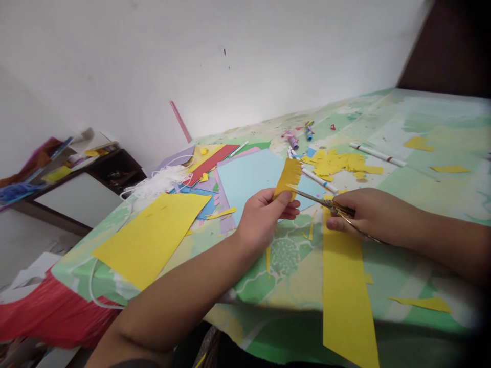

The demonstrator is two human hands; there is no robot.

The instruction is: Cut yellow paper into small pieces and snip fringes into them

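My left hand (264,214) is closed on a small yellow paper strip (288,178) with a fringed top edge, held upright above the table. My right hand (368,212) grips a pair of scissors (320,201) whose blades point left and meet the strip's lower side. A long yellow paper strip (345,286) lies on the table under my right hand and runs to the front edge. A large yellow sheet (153,235) lies to the left of my left arm.
A light blue sheet (253,179) sits on a pile of coloured papers behind my hands. Yellow scraps (337,163) and markers (378,154) lie farther back. White string (157,184) rests at the left. A dark side table (76,189) stands beyond the green patterned tablecloth (422,174).
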